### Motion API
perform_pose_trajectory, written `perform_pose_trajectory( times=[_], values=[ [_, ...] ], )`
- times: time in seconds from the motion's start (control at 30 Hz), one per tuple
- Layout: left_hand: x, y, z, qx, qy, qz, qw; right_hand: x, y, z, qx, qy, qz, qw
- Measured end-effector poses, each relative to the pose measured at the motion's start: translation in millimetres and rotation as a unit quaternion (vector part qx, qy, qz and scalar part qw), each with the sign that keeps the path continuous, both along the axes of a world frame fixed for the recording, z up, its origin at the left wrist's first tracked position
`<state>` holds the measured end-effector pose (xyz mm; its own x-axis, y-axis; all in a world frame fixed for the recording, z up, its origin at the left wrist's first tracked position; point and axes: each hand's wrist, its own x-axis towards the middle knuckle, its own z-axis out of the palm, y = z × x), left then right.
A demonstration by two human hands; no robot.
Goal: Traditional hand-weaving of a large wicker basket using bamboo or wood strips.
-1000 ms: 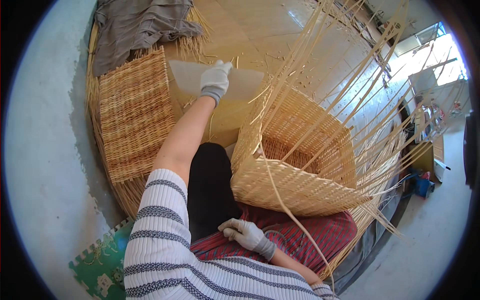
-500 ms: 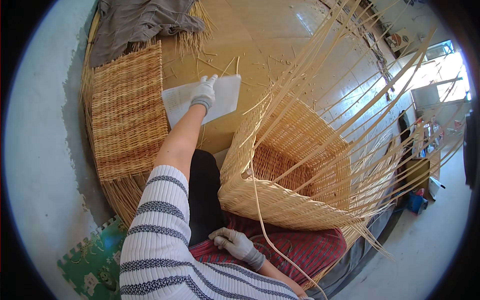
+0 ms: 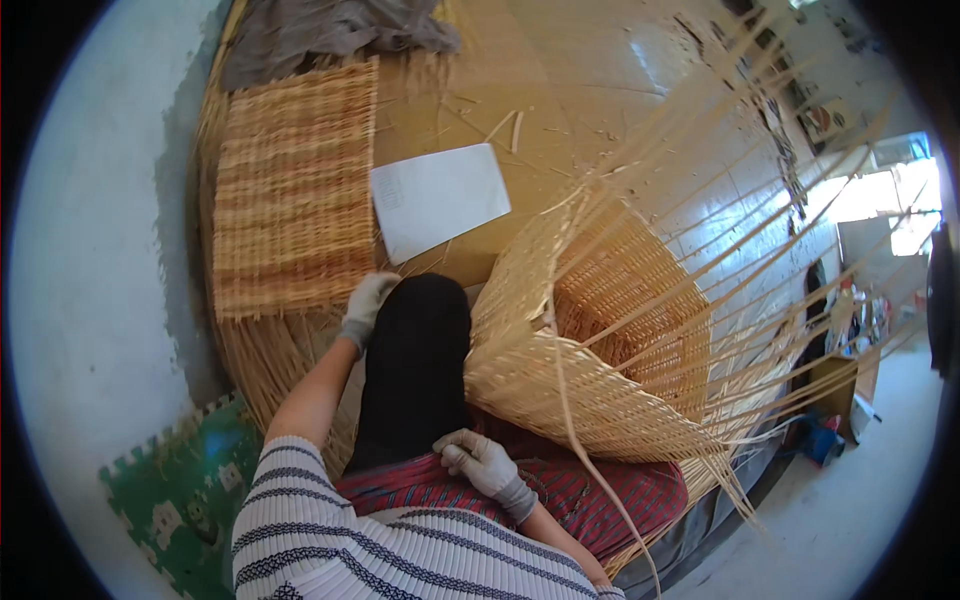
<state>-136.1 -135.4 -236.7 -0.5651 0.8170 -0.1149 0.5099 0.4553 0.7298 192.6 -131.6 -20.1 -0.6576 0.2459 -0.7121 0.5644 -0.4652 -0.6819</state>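
My left hand (image 3: 368,303), in a pale work glove, is beside my black-clad knee (image 3: 420,340), its fingers reaching loosely along the knee's side with nothing seen in them. My right hand (image 3: 483,468), gloved too, rests on the red plaid cloth (image 3: 640,500) over my lap. Its fingers are curled in, and whatever they might hold is hidden. A white paper sheet (image 3: 440,200) lies ahead of the knee, untouched. Right of the knee leans an unfinished wicker basket (image 3: 600,390), open-topped, with long loose canes rising from its rim.
A flat woven wicker panel (image 3: 295,200) lies at the left, grey cloth (image 3: 335,30) at its far end. Long canes fan out to the right, and one loose cane (image 3: 575,430) crosses my lap. A green foam mat (image 3: 180,490) lies near left by the wall (image 3: 90,250).
My left hand has let go of the paper and drawn back to my knee. The paper stays on the floor. The basket has tilted slightly; my right hand stays on my lap.
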Motion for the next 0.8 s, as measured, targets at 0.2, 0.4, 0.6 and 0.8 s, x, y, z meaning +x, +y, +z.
perform_pose_trajectory(
  times=[0.2,0.4,0.6,0.8],
  values=[
    [76.0,-165.5,27.5,-0.061,-0.084,0.070,0.992,-7.1,-11.9,5.3,0.088,0.004,-0.004,0.996],
    [141.2,-291.6,11.7,-0.245,-0.252,0.153,0.924,-39.7,-31.2,34.1,0.137,-0.001,0.106,0.985],
    [138.9,-353.1,-14.4,-0.275,-0.189,0.340,0.879,-50.2,-40.9,33.6,0.137,-0.061,0.058,0.987],
    [82.5,-321.8,-16.7,-0.289,-0.114,0.340,0.887,-42.8,-42.9,27.9,0.139,-0.064,0.038,0.987]
  ],
)
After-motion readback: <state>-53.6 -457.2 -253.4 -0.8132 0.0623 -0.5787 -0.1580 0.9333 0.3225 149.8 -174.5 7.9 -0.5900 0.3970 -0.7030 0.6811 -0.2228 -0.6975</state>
